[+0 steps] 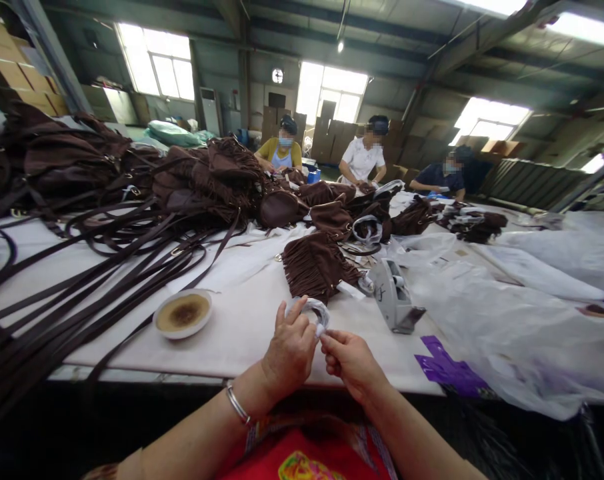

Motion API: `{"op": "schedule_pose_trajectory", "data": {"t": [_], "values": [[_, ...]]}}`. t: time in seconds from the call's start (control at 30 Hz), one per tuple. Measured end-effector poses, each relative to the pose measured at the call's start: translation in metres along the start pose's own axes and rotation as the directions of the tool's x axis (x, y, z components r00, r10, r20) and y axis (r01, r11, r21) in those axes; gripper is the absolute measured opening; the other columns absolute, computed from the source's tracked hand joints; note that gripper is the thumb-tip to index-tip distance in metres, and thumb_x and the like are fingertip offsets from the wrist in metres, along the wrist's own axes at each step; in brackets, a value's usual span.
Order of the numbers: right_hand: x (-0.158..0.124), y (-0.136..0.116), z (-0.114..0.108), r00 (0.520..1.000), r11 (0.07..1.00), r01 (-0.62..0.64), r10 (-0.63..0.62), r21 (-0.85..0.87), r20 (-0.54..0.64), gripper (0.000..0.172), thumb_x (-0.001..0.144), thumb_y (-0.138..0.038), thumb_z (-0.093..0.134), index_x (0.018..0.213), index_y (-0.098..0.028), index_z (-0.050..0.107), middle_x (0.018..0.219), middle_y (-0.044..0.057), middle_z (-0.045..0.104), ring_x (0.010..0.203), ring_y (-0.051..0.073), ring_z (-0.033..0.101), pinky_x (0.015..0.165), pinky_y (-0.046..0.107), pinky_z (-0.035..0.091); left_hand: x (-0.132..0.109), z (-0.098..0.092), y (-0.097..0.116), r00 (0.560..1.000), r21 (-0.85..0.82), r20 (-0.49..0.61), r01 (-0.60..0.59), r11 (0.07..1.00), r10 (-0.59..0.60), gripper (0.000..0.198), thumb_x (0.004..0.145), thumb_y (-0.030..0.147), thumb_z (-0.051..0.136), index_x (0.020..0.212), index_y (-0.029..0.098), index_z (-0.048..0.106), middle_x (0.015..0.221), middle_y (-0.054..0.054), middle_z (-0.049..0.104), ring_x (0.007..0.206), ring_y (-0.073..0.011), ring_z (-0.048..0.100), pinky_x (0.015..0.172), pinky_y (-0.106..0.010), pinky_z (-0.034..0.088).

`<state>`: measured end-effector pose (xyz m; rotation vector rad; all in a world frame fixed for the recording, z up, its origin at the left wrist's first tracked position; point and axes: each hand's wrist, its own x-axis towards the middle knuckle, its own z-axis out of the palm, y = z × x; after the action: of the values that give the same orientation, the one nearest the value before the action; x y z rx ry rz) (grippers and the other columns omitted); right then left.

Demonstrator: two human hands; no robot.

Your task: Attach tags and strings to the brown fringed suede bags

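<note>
My left hand (pixel 288 350) and my right hand (pixel 349 360) meet near the front edge of the white table (pixel 242 333). Both pinch a small white wrapped piece (pixel 316 311), which curls between the fingertips. A silver bangle sits on my left wrist. Just beyond the hands lies a brown fringed bag (pixel 316 265) with a white tag. A grey tape dispenser (pixel 395 297) stands to the right of it.
A round dish (pixel 183 313) with brown residue sits to the left. Long brown straps (pixel 82 293) and piled brown bags (pixel 202 180) cover the left side. Clear plastic bags (pixel 522 320) and purple labels (pixel 449 370) lie right. Three people work at the far end.
</note>
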<state>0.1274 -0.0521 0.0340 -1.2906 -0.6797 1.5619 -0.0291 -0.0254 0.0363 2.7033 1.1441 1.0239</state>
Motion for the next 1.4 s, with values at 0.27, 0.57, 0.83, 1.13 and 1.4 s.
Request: {"op": "schedule_pose_trajectory", "data": {"t": [0.27,0.57,0.83,1.13,1.4], "values": [[0.002,0.005,0.004,0.99,0.977,0.123,-0.133,0.177,0.045,0.035,0.061,-0.039,0.087,0.071,-0.014,0.064,0.06,-0.004,0.052,0.05,0.006,0.041,0.049,0.021,0.034,0.013,-0.009,-0.004,0.998,-0.4,-0.057,0.012,0.917,-0.038,0.02,0.094,0.018,0.045,0.086,0.018,0.063,0.074,-0.003,0.057,0.081,-0.0168,0.06,0.115,-0.049,0.033],[0.015,0.005,0.016,0.918,0.921,0.384,-0.388,0.06,0.079,0.03,0.072,-0.041,0.079,0.069,-0.016,0.063,0.056,-0.004,0.054,0.05,0.007,0.041,0.05,0.023,0.033,0.013,-0.031,-0.006,0.912,-0.704,0.199,0.387,0.595,-0.357,0.028,0.091,0.037,0.055,0.072,0.018,0.064,0.076,-0.004,0.064,0.121,-0.025,0.054,0.106,-0.036,0.04],[0.016,-0.001,0.017,0.886,0.908,0.401,-0.419,0.124,0.198,0.029,0.072,-0.04,0.078,0.07,-0.014,0.066,0.053,-0.003,0.052,0.048,0.007,0.039,0.047,0.023,0.031,0.004,-0.013,-0.005,0.858,-0.899,0.35,0.42,0.121,-0.377,0.037,0.086,0.049,0.06,0.084,0.012,0.065,0.072,-0.004,0.059,0.069,-0.0162,0.056,0.07,-0.03,0.046],[0.002,0.019,-0.031,0.884,0.651,0.427,-0.445,-0.628,0.141,0.02,0.078,-0.029,0.053,0.066,-0.018,0.064,0.058,0.001,0.061,0.056,0.014,0.053,0.057,0.026,0.039,0.007,-0.037,-0.002,0.911,-0.564,0.368,0.377,0.735,-0.186,0.029,0.083,0.045,0.064,0.074,0.018,0.072,0.091,-0.008,0.068,0.107,-0.0254,0.057,0.095,-0.032,0.042],[0.026,0.026,-0.106,0.684,0.216,0.43,-0.712,-0.877,0.16,0.028,0.091,-0.026,0.04,0.077,-0.02,0.064,0.072,0.007,0.066,0.07,0.021,0.063,0.068,0.031,0.045,0.073,-0.017,-0.094,0.787,-0.398,0.091,0.59,0.703,-0.61,0.052,0.073,0.048,0.071,0.113,0.014,0.067,0.124,-0.017,0.063,0.119,-0.0319,0.055,0.101,-0.044,0.044]]}}
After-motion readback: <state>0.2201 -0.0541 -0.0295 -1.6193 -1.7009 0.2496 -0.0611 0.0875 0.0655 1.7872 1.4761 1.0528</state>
